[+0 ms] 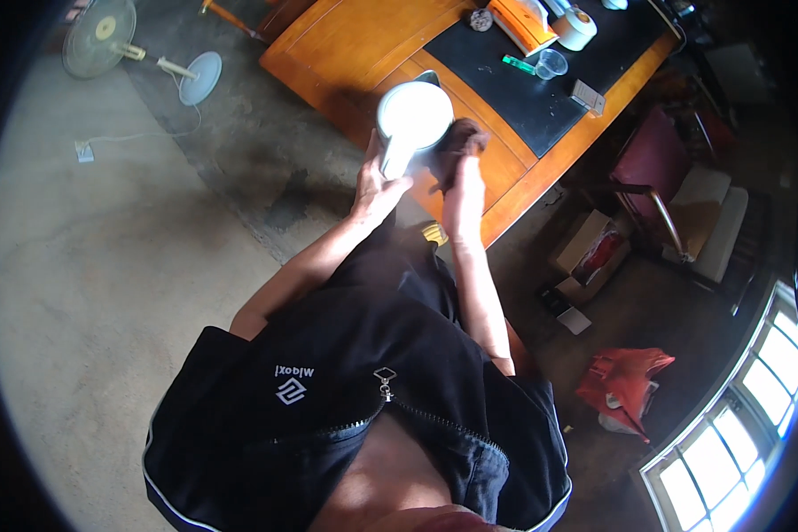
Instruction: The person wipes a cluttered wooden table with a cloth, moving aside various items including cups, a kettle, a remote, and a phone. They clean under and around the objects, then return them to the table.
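Note:
A white kettle (415, 114) with a lid, a spout and a handle is held up over the near corner of the wooden desk (346, 60). My left hand (374, 193) grips it around the handle side, thumb spread below the handle. Against the kettle's right side lies a dark brown cloth (462, 141), blurred, bunched in my right hand (464, 199). The fingers of my right hand are mostly hidden by the cloth. Strong light washes out the kettle's top.
On the desk's black mat (499, 86) are a tissue pack (520, 28), a clear plastic cup (551, 64), a green lighter (519, 64) and a small box (587, 98). A fan (199, 78) lies left. Right are a chair (658, 159), a carton (592, 249) and a red bag (622, 386).

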### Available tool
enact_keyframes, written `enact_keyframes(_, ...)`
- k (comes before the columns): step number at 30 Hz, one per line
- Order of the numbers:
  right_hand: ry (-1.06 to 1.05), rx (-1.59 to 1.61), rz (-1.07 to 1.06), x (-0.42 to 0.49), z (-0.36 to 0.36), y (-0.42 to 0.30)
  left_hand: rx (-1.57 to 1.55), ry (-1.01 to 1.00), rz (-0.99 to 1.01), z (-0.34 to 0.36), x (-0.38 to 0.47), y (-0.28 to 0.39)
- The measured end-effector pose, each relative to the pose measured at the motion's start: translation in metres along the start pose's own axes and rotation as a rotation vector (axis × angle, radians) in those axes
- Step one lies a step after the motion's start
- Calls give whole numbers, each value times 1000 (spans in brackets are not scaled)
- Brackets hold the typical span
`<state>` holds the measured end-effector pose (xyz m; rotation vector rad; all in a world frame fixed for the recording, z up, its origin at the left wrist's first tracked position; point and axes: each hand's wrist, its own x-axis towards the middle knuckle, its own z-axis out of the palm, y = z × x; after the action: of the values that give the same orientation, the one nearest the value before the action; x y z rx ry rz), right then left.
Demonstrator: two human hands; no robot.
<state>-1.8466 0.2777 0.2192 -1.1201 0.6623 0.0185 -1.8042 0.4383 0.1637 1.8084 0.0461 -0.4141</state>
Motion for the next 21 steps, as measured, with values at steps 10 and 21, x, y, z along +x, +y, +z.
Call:
enact_keyframes(10,-226,-266,125,91,0,-49,-311,-224,146,-71,0,55)
enact_keyframes(21,-584,132,465,113,19,-37,-460,-344,128,-139,11,97)
